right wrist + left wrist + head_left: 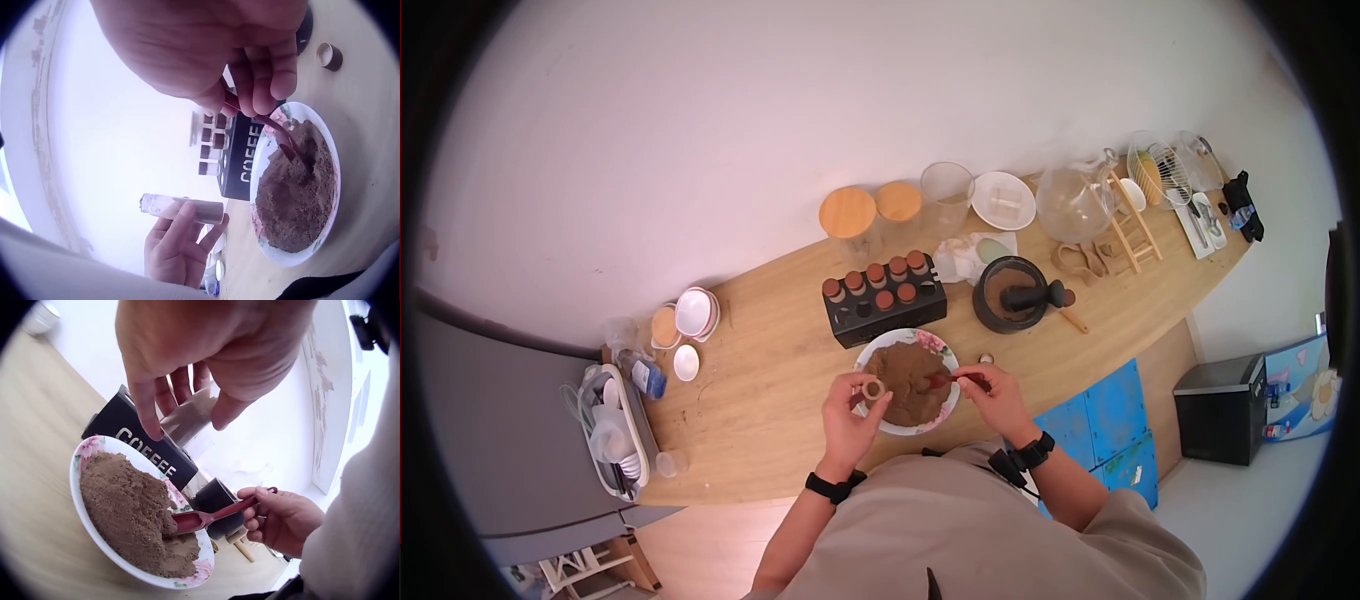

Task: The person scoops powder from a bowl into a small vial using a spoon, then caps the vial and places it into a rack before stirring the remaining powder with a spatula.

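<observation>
I have the left hand (pixel 855 415) closed around a small, clear glass vial (pixel 187 208), with the thumb on one side and the fingers on the other; the vial is upright, its mouth is uncovered and its inside looks brownish. With the right hand (pixel 997 400) I pinch the handle of a dark red scoop (pixel 215 516), thumb against fingers, and the scoop's head rests in brown powder (pixel 122 512). This powder lies in a white round bowl with pink flowers (pixel 90 447), below and between both hands. Beyond the left hand, behind the bowl, is a black rack marked COFFEE (pixel 890 325), holding brown-capped vials (pixel 877 275). A small brown cap (pixel 329 56) lies just beyond the right hand, and farther out from it stands a dark round mortar (pixel 992 318).
</observation>
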Tool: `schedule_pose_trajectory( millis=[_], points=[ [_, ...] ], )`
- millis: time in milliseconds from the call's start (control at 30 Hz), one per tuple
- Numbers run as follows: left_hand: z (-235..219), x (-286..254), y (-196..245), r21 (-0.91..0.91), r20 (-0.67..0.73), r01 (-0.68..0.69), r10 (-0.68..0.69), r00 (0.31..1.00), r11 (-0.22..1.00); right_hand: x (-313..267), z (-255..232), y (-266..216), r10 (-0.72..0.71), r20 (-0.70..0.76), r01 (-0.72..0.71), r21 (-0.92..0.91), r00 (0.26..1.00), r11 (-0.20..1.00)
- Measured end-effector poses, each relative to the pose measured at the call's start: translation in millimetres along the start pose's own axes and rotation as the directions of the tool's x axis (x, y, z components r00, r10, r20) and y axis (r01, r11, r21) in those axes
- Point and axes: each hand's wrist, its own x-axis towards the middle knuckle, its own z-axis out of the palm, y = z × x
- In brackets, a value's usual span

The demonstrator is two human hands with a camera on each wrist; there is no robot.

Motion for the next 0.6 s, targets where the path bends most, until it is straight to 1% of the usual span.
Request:
schedule_pose_trajectory(
  millis=[33, 67, 133, 167, 233, 267, 333, 367, 433, 467, 533, 567, 600],
  points=[
    [-0.7, -0.4, 3.1, 0.084, 0.0, -0.047, 0.047, 0.999, 0.995, -0.3, 0.8, -1.5, -0.076, 0.003, 0.076, -0.081, 0.997, 0.994],
    [-1.9, -1.4, 3.1, 0.087, -0.001, -0.043, 0.043, 0.999, 0.995, -1.2, 1.4, -3.4, -0.073, 0.006, 0.073, -0.077, 0.997, 0.994],
    [-2.8, -2.4, 1.9, 0.112, 0.0, -0.046, 0.046, 0.999, 0.993, -0.6, -0.1, -9.3, -0.126, -0.004, 0.123, -0.155, 0.992, 0.98],
    [-3.1, -2.7, 0.3, 0.113, 0.0, -0.046, 0.046, 0.999, 0.993, -0.5, -1.2, -12.6, -0.125, -0.004, 0.123, -0.154, 0.992, 0.98],
    [-4.7, -4.0, -3.3, 0.108, -0.029, -0.022, 0.025, 0.999, 0.994, -0.3, -2.4, -19.9, -0.155, -0.06, 0.146, -0.125, 0.986, 0.981],
    [-5.7, -5.4, -4.5, 0.11, -0.03, -0.018, 0.022, 0.999, 0.994, -1.1, -2.3, -24.2, -0.151, -0.059, 0.143, -0.123, 0.987, 0.982],
    [-6.1, -6.6, -6.2, 0.102, -0.056, 0.008, -0.003, 0.998, 0.995, -1.5, -0.8, -35.0, -0.23, -0.055, 0.223, -0.112, 0.972, 0.968],
    [-5.9, -7.5, -6.9, 0.102, -0.053, 0.011, -0.005, 0.999, 0.995, -1.8, 2.5, -41.2, -0.227, -0.056, 0.22, -0.111, 0.972, 0.969],
    [-5.3, -8.0, -6.8, 0.088, -0.072, 0.024, -0.018, 0.997, 0.996, 0.0, 13.2, -51.8, -0.277, 0.025, 0.278, -0.145, 0.96, 0.95],
    [-5.0, -8.1, -5.8, 0.088, -0.072, 0.025, -0.018, 0.997, 0.996, 2.0, 17.3, -53.1, -0.277, 0.025, 0.278, -0.145, 0.961, 0.95],
    [-4.4, -8.9, -3.0, 0.095, -0.084, 0.026, -0.018, 0.996, 0.995, 5.5, 23.2, -53.8, -0.254, 0.202, 0.294, -0.199, 0.946, 0.935],
    [-4.7, -9.7, -2.1, 0.096, -0.089, 0.026, -0.018, 0.996, 0.995, 7.3, 24.5, -45.3, -0.255, 0.207, 0.296, -0.198, 0.944, 0.934],
    [-5.4, -10.4, -1.5, 0.092, -0.091, 0.027, -0.018, 0.996, 0.995, 9.9, 25.7, -29.6, -0.217, 0.184, 0.252, -0.2, 0.959, 0.947]
  ],
)
